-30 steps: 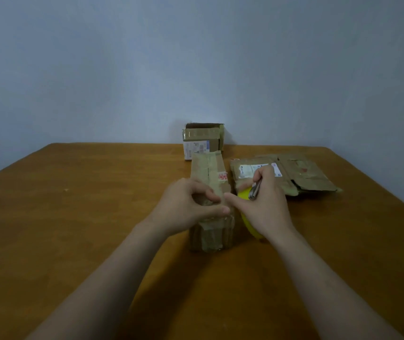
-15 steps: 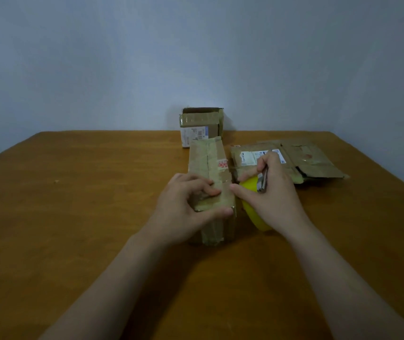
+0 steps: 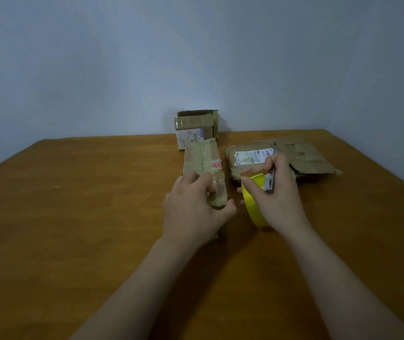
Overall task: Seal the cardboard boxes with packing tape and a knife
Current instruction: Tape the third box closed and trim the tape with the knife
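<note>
A long narrow cardboard box (image 3: 204,163) lies lengthwise in the middle of the wooden table (image 3: 73,204). My left hand (image 3: 193,207) grips its near end, fingers curled over the top and thumb at its right side. To the right of the box, my right hand (image 3: 277,195) holds a yellow roll of packing tape (image 3: 252,200) on edge, together with a grey knife (image 3: 269,182) pinched against the roll. The roll stands a small gap away from the box.
A flattened cardboard box (image 3: 291,158) with a white label lies behind my right hand. A small open box (image 3: 196,128) stands at the table's far edge by the wall. The table's right edge (image 3: 380,168) runs close to the flattened box.
My right hand has drawn the tape roll and knife to the right, away from the box, opening a gap. My left hand stays gripping the box's near end.
</note>
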